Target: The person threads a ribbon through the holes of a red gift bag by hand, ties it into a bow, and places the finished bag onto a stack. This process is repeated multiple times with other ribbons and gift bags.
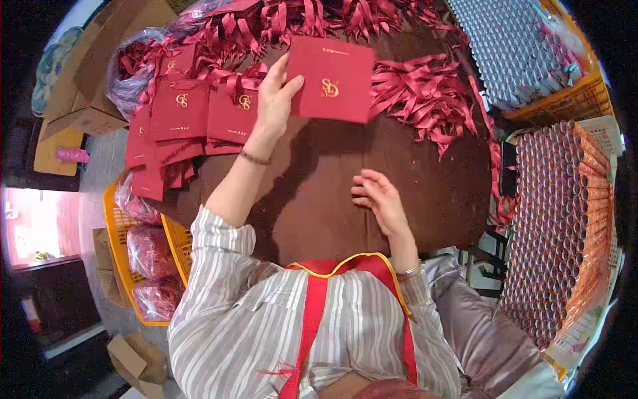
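Right now the left hand (277,94) is closed on the left edge of a flat red packet (332,78), its thumb pressed on the face that carries gold lettering and its fingers mostly hidden. The packet is held above the brown cloth (432,199), printed face toward the camera. The right hand (382,201) is partly open, fingers loosely bent and a little spread, over the cloth, nearer the body and well apart from the packet. To the left of the gripping hand lie overlapping red packets (179,116), some with ribbons. Just right of the held packet is a heap of red ribbons (432,96); more ribbons (279,21) lie beyond the grip, along the cloth's far side.
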Demonstrator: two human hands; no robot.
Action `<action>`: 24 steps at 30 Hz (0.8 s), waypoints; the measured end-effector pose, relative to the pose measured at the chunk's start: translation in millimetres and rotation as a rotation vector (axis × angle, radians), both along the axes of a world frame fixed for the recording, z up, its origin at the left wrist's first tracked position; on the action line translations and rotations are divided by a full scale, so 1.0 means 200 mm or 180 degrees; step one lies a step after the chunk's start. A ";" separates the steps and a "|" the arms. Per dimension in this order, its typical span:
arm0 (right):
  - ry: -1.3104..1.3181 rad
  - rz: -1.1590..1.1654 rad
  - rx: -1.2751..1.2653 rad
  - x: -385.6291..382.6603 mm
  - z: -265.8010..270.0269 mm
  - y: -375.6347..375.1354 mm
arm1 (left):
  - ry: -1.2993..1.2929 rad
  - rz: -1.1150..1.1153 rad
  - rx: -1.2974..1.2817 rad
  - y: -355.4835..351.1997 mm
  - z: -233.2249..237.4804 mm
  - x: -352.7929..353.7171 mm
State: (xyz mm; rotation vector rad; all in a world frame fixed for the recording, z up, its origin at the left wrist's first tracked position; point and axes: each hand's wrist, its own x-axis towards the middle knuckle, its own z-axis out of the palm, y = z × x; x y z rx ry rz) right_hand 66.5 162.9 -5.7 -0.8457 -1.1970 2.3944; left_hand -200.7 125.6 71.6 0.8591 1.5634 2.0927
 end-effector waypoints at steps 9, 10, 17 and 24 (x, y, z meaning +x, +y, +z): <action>0.0351 -0.0970 0.0462 0.15 0.16 0.19 | -0.1587 -0.1417 -0.0628 -0.29 -0.14 0.47; 0.0060 -0.0873 0.0990 0.14 0.15 0.20 | -0.1609 -0.1511 -0.0735 -0.30 -0.21 0.48; -0.0513 -0.1153 0.0794 0.18 0.05 0.11 | -0.2070 -0.1166 -0.0572 -0.39 -0.26 0.40; -0.0983 -0.0623 0.0939 0.26 0.03 -0.01 | -0.0360 -0.0949 -0.1617 -0.40 -0.27 0.40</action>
